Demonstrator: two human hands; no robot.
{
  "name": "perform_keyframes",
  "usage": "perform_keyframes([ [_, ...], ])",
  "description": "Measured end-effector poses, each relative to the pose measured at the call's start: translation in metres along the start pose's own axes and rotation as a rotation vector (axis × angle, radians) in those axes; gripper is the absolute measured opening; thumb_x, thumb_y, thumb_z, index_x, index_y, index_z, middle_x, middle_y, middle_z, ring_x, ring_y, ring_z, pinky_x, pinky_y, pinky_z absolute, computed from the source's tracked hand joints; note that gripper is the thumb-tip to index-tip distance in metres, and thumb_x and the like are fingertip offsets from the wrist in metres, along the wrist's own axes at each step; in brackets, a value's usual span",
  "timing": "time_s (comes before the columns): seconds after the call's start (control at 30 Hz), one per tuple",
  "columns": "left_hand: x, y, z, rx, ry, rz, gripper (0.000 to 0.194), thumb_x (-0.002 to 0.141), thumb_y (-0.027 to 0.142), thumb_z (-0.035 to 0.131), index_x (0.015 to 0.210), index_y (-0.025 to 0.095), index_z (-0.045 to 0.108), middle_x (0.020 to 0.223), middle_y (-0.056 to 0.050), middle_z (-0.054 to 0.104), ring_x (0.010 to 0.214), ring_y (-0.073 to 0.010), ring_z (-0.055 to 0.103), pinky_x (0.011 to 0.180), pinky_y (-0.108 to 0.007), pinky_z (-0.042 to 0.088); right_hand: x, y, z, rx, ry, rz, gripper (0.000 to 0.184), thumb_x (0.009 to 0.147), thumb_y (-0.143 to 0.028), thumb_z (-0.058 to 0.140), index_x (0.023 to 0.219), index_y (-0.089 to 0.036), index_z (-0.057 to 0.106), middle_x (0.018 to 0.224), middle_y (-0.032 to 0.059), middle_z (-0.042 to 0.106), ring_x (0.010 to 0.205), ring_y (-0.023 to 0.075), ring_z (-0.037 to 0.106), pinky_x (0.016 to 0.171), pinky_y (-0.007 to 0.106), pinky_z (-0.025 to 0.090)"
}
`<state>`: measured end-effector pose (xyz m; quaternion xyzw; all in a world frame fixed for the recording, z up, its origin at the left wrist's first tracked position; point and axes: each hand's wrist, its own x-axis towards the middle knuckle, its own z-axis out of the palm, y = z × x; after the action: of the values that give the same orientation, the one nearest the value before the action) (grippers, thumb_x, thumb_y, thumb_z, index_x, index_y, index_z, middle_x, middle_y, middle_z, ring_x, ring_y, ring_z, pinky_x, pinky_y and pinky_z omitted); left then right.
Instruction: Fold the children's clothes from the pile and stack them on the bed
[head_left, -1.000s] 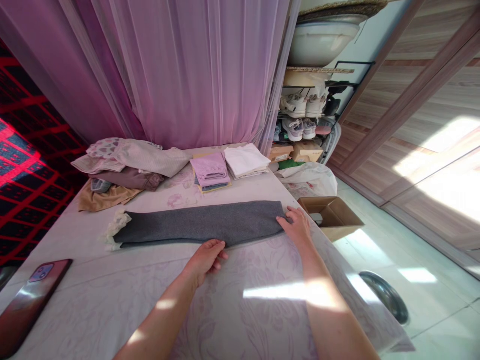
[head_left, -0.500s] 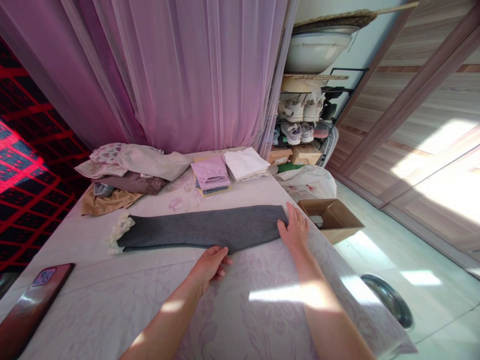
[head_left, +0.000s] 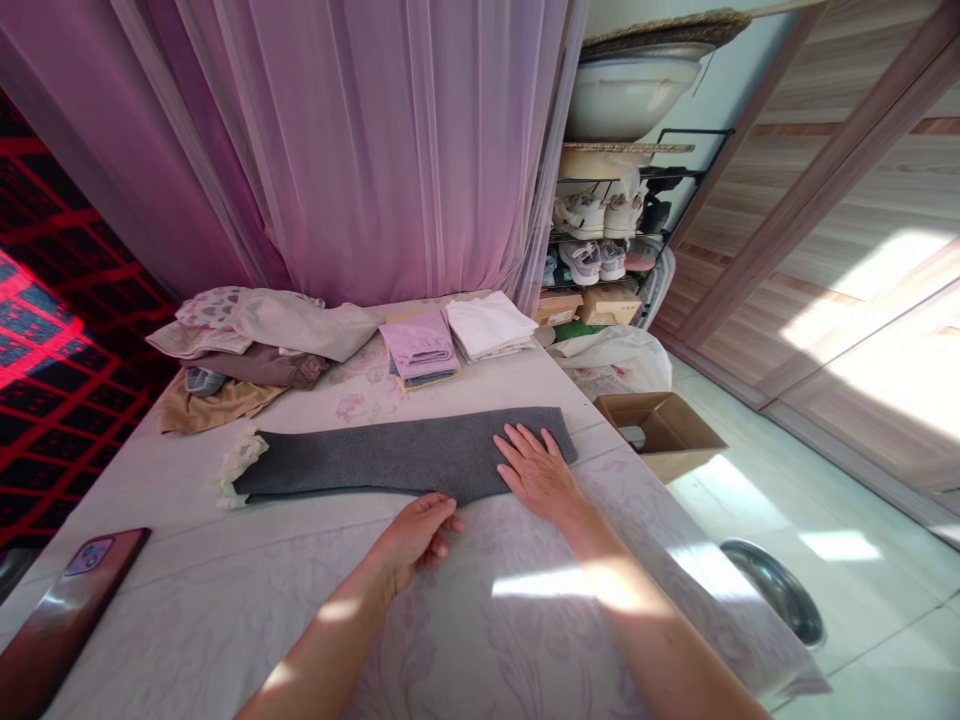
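A long grey garment (head_left: 375, 460), folded into a narrow strip with a pale lace trim at its left end, lies across the bed (head_left: 187, 600). My left hand (head_left: 416, 535) rests at its near edge near the middle, fingers curled on the edge of the fabric. My right hand (head_left: 536, 470) lies flat and open on top of the strip close to its right end, fingers spread.
Behind lie a heap of unfolded clothes (head_left: 247, 345), a folded lilac stack (head_left: 420, 348) and a folded white stack (head_left: 489, 325). A phone (head_left: 64, 610) sits at the left. An open cardboard box (head_left: 660, 430), a metal basin (head_left: 776, 592) and a shoe rack (head_left: 607, 235) stand right.
My right hand has slid left from the right tip of the grey garment onto its top surface. The left hand has stayed at the near edge.
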<state>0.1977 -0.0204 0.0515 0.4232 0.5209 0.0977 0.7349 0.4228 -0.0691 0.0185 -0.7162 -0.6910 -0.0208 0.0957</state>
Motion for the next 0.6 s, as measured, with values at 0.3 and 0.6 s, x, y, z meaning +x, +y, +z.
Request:
perform_keyframes([
  [0.3,-0.007,0.009,-0.014,-0.150,0.060,-0.040,0.041,0.070,0.047,0.075,0.096,0.020,0.059,0.068,0.007,0.063,0.038,-0.0017,0.039,0.040,-0.017,0.026,-0.001,-0.033,0.000,0.053,-0.042,-0.018,0.053,0.099,-0.043,0.033,0.145,-0.020,0.044,0.153,0.0115,0.039,0.141,0.0289,0.034,0.115,0.058,0.023],
  [0.6,-0.002,0.001,0.000,-0.121,-0.035,-0.018,0.042,0.067,0.052,0.075,0.083,0.021,0.052,0.069,0.008,0.063,0.038,-0.0015,0.039,0.038,-0.017,0.025,-0.033,-0.035,-0.003,0.065,-0.011,-0.063,0.045,0.099,-0.041,0.035,0.139,-0.027,0.053,0.149,0.0074,0.046,0.139,0.0267,0.039,0.113,0.053,0.027],
])
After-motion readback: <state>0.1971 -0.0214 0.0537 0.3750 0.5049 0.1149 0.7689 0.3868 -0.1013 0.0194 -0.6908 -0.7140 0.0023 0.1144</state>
